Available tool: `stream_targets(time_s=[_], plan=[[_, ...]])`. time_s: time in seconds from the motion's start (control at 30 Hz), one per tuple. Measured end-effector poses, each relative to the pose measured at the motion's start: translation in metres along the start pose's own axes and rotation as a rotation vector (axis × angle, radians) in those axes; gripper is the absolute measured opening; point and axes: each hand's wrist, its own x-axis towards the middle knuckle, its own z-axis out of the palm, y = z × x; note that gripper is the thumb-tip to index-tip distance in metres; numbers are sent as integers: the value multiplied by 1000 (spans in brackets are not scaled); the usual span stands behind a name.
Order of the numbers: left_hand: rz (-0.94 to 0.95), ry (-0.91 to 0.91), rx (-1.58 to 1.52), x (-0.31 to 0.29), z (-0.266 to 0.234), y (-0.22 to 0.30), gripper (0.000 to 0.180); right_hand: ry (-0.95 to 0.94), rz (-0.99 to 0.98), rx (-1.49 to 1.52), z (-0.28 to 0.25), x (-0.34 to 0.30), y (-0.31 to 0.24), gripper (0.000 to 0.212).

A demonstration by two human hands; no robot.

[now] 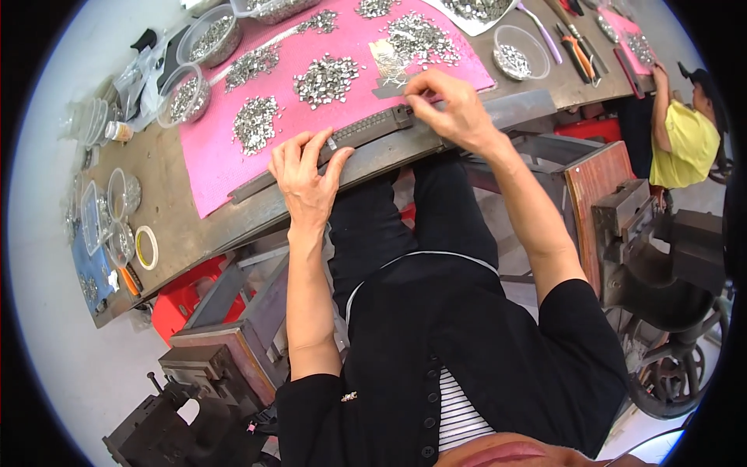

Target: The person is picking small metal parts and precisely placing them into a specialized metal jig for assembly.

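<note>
A long dark metal bar fixture (366,130) with a row of small slots or pieces along its top lies at the near edge of the pink mat (204,175). My left hand (305,175) grips it near its left part, thumb on the near side and fingers on the far side. At the fixture's right end, my right hand (455,113) is closed in a pinch, and whatever its fingertips hold is too small to make out. Just beyond lie thin white pins (395,76) and a heap of small metal pieces (420,39). More piles of metal pieces (325,80) sit farther left.
Clear plastic tubs of metal parts (185,97) stand left on the workbench (156,159). A round tub (520,54) and orange-handled pliers (577,58) are at the right. Left lies a tape roll (146,247). A person in yellow (685,144) works at far right.
</note>
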Motion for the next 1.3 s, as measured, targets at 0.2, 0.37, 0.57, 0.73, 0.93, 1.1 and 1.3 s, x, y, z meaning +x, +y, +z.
stream_targets(time_s=[0.2,0.37,0.57,0.73,0.93,1.1,1.3], plan=[[-7,-6,0,-2,0,0,44,32,-125,-97,33,-14,3,9],[12,-6,-5,0,1,0,44,39,-107,-104,34,-16,6,9],[7,1,-6,0,0,0,44,35,-129,-130,33,-14,4,9],[10,-26,3,3,-4,3,43,1,68,186,28,-13,7,11],[-6,-65,0,15,-9,-1,33,11,114,111,32,-13,2,13],[27,-268,114,44,-3,-19,42,29,76,113,32,-13,3,14],[-4,-581,70,48,-19,-16,42,158,22,98,19,-18,1,12]])
